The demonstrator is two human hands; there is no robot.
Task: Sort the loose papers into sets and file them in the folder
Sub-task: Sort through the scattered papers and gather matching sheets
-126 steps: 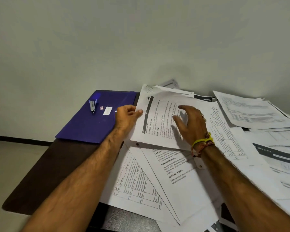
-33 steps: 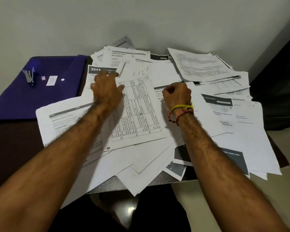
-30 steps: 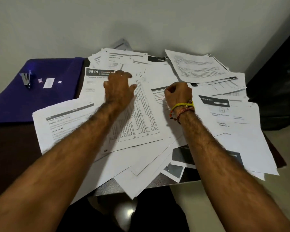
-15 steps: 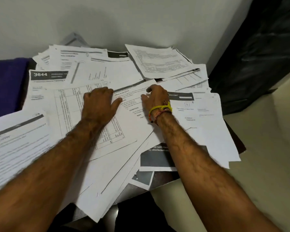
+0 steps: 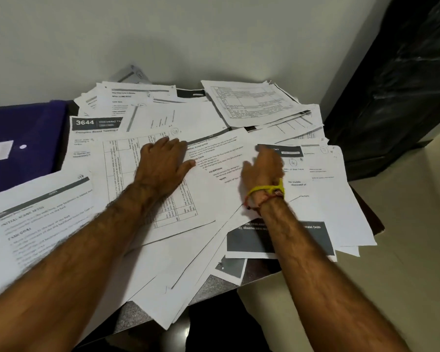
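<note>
White loose papers (image 5: 213, 118) heaped across table (image 5: 208, 285); both hands on the pile.

Left hand (image 5: 163, 166) lies flat, fingers extended, pressing a sheet with a ruled table (image 5: 127, 174). Right hand (image 5: 263, 168), motion-blurred, rests on a text sheet (image 5: 216, 161) with fingers spread and holds nothing; yellow band (image 5: 264, 189) at the wrist. Purple folder (image 5: 23, 138) lies closed at the table's left, beside the pile. Sheet headed "3644" (image 5: 86, 123) sits just right of the folder. Several sheets overhang the near edge.
</note>
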